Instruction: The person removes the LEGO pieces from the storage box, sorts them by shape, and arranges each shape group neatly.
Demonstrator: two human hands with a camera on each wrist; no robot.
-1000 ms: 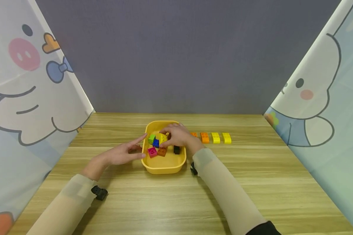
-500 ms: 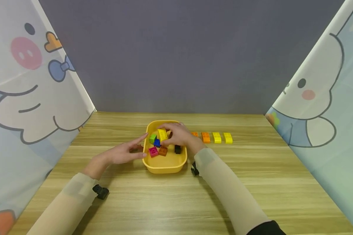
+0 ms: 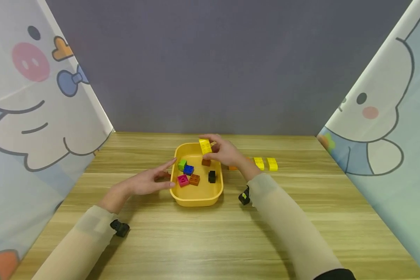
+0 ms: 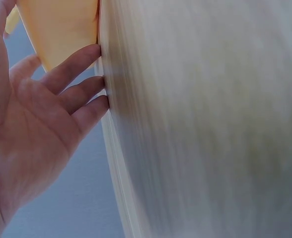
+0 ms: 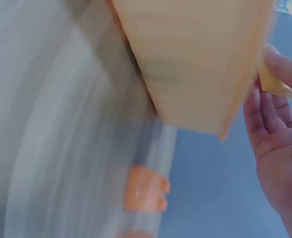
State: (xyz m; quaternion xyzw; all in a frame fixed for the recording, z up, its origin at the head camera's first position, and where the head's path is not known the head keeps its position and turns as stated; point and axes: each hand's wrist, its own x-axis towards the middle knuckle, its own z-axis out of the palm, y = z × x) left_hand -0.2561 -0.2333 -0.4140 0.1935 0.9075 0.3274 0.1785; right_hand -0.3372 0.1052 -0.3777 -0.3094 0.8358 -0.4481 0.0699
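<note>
My right hand (image 3: 227,152) pinches a yellow toy building brick (image 3: 205,146) between thumb and fingers, raised over the far right part of a yellow plastic bin (image 3: 196,202). In the right wrist view the yellow brick (image 5: 274,83) shows partly behind the fingers. At the bin's left side, my left hand (image 3: 145,182) touches the rim with thumb and index finger, its fingers spread. Inside the bin lie a green brick (image 3: 182,165), a blue brick (image 3: 188,170), a pink brick (image 3: 183,180), a brown brick (image 3: 194,179), a black brick (image 3: 212,176) and another brown brick (image 3: 206,162).
To the right of the bin runs a row of bricks on the wooden table (image 3: 182,241). Two yellow ones (image 3: 272,164) stand at its right end, and orange ones (image 3: 232,168) are partly hidden by my right arm. A grey panel (image 3: 210,70) rises behind the table.
My right hand has lifted the yellow brick from among the others in the bin and carried it up and to the right, toward the far rim. My left hand stays at the rim.
</note>
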